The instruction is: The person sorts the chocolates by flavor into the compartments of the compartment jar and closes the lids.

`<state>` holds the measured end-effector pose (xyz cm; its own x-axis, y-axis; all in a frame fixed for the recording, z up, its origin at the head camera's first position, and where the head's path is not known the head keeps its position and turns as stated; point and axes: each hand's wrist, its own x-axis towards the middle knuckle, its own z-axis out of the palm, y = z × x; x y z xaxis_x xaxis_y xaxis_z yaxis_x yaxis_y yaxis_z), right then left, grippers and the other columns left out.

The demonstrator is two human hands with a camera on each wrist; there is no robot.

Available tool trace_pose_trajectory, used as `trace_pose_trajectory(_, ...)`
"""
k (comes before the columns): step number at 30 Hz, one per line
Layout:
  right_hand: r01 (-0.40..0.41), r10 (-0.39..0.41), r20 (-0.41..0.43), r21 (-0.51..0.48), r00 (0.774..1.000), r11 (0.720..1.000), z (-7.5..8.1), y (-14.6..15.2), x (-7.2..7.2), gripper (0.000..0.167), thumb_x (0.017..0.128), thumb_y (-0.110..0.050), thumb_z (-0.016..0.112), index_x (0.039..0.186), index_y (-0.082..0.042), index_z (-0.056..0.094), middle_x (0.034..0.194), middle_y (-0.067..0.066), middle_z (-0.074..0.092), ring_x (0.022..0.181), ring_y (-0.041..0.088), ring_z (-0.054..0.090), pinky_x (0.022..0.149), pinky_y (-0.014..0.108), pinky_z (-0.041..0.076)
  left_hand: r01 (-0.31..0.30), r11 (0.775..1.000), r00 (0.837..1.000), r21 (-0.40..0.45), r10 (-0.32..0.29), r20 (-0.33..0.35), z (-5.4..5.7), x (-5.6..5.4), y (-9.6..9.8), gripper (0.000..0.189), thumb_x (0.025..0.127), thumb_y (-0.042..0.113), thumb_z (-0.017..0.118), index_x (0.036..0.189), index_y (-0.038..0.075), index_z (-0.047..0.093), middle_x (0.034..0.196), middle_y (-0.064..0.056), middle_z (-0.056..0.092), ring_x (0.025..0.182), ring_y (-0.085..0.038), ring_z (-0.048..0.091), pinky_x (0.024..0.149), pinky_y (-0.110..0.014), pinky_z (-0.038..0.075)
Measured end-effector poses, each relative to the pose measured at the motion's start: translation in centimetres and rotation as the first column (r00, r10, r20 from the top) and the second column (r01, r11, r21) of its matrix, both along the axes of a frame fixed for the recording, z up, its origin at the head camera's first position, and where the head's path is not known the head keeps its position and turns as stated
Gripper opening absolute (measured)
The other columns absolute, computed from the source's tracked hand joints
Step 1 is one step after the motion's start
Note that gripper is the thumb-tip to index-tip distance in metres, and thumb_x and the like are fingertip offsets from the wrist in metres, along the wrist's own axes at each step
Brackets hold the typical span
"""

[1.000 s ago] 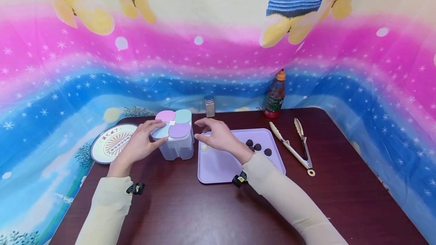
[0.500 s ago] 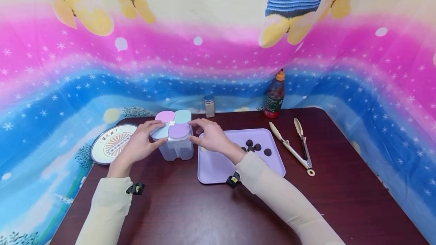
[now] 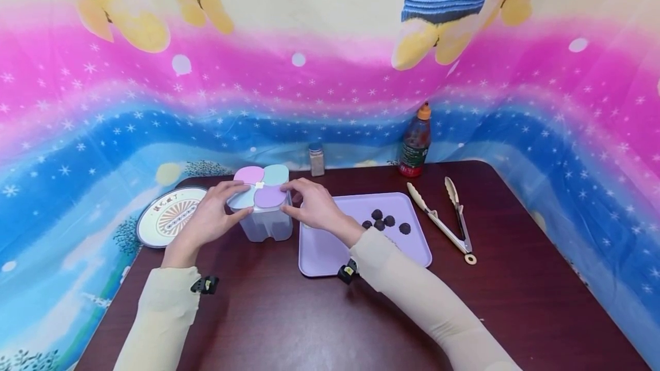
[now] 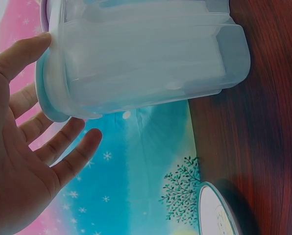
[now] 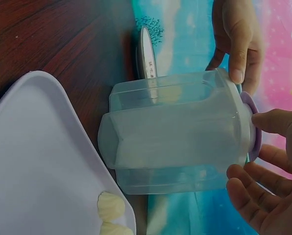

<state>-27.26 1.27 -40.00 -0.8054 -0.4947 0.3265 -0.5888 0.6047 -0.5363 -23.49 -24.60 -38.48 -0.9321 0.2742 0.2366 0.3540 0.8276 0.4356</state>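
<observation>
A translucent storage container (image 3: pixel 269 229) stands upright on the table, topped by a four-petal lid in pink, mint, light blue and purple. My left hand (image 3: pixel 208 217) holds the lid's left side at the light blue petal (image 3: pixel 240 199), thumb at the front rim and fingers reaching over the top. On the other side my right hand (image 3: pixel 317 206) grips the purple petal (image 3: pixel 270 196) between thumb and index finger. Seen from the right wrist, the right thumb presses the purple edge, and the container's walls (image 5: pixel 175 137) look cloudy with nothing distinct behind them.
Right of the container lies a lilac tray (image 3: pixel 325 259) with several dark balls (image 3: pixel 378 224) and pale yellow pieces (image 5: pixel 110 206). A plate (image 3: pixel 154 210) is at the left, tongs (image 3: pixel 447 225) at the right. A small jar (image 3: pixel 317 162) and a sauce bottle (image 3: pixel 414 150) stand behind.
My right hand has moved left from beside the container onto the lid's purple petal. The left hand has stayed at the light blue petal, and the container has not moved.
</observation>
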Motion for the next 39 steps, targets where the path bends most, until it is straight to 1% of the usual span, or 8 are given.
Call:
trace_pose_trajectory(2,0.003,-0.003,0.008,-0.005,1.000,1.000,0.10,-0.09,0.03,0.044,0.088,-0.033,0.076,0.129,-0.020,0.065,0.118,-0.001,0.067,0.092,0.010,0.066,0.077,0.028,0.052,-0.002,1.000,1.000,-0.001,0.002,0.000,0.03,0.00,0.00,0.058,0.090,0.029,0.074,0.140,0.007,0.056,0.148,-0.019,0.047,0.135,-0.043,0.041,0.109,-0.063,0.037)
trace_pose_trajectory(8,0.006,-0.005,0.036,-0.042,0.999,0.999,0.19,-0.28,0.03,0.044,0.087,-0.031,0.078,0.127,-0.019,0.066,0.118,0.003,0.067,0.096,0.020,0.069,0.078,0.029,0.053,-0.003,1.000,1.000,0.008,0.003,-0.011,0.05,-0.04,0.05,0.058,0.089,0.029,0.075,0.140,0.007,0.057,0.147,-0.019,0.048,0.134,-0.042,0.042,0.109,-0.061,0.037)
trace_pose_trajectory(11,0.015,-0.013,0.033,-0.048,0.999,0.999,0.13,-0.41,-0.01,0.044,0.086,-0.032,0.079,0.126,-0.019,0.067,0.117,0.002,0.067,0.095,0.018,0.069,0.078,0.028,0.054,-0.003,1.000,1.000,0.008,0.003,-0.020,0.03,-0.05,0.10,0.057,0.089,0.028,0.075,0.139,0.006,0.057,0.146,-0.019,0.049,0.133,-0.042,0.042,0.109,-0.061,0.038)
trace_pose_trajectory(15,0.026,-0.026,0.019,-0.046,0.999,0.999,0.02,-0.58,-0.08,0.044,0.084,-0.033,0.081,0.124,-0.019,0.068,0.116,0.000,0.068,0.094,0.012,0.069,0.078,0.026,0.055,-0.003,1.000,1.000,0.007,0.004,-0.029,0.02,-0.05,0.19,0.057,0.089,0.029,0.075,0.138,0.005,0.058,0.146,-0.019,0.050,0.133,-0.043,0.043,0.109,-0.061,0.038)
trace_pose_trajectory(22,0.005,-0.004,0.019,-0.077,1.000,0.997,-0.09,-0.63,-0.15,0.044,0.083,-0.031,0.082,0.123,-0.015,0.069,0.114,0.004,0.069,0.097,0.022,0.073,0.079,0.028,0.058,-0.001,1.000,0.999,0.014,0.002,-0.048,-0.07,-0.02,0.22,0.055,0.090,0.030,0.075,0.137,0.006,0.059,0.144,-0.019,0.051,0.132,-0.044,0.044,0.108,-0.062,0.038)
trace_pose_trajectory(27,0.001,0.001,0.021,-0.088,1.000,0.996,0.00,-0.64,-0.19,0.043,0.083,-0.029,0.082,0.121,-0.014,0.071,0.113,0.004,0.070,0.096,0.022,0.074,0.080,0.028,0.059,0.003,1.000,0.998,0.014,-0.002,-0.061,-0.18,-0.06,0.23,0.054,0.089,0.030,0.075,0.135,0.006,0.061,0.144,-0.019,0.051,0.131,-0.044,0.044,0.107,-0.062,0.038)
trace_pose_trajectory(33,-0.005,0.006,0.010,-0.109,1.000,0.994,0.05,-0.67,-0.36,0.042,0.081,-0.028,0.084,0.118,-0.012,0.073,0.110,0.005,0.071,0.094,0.022,0.075,0.079,0.027,0.059,-0.001,1.000,0.999,0.019,0.002,-0.041,-0.11,-0.14,0.18,0.055,0.089,0.031,0.075,0.136,0.007,0.060,0.145,-0.020,0.050,0.132,-0.044,0.043,0.108,-0.062,0.037)
trace_pose_trajectory(39,0.009,-0.007,0.021,-0.114,1.000,0.993,0.08,-0.77,-0.27,0.040,0.081,-0.028,0.084,0.117,-0.013,0.074,0.109,0.003,0.071,0.092,0.015,0.075,0.077,0.020,0.058,-0.003,1.000,0.999,0.014,0.003,-0.034,-0.07,-0.11,0.14,0.055,0.089,0.031,0.075,0.136,0.006,0.060,0.145,-0.020,0.050,0.132,-0.044,0.043,0.109,-0.062,0.037)
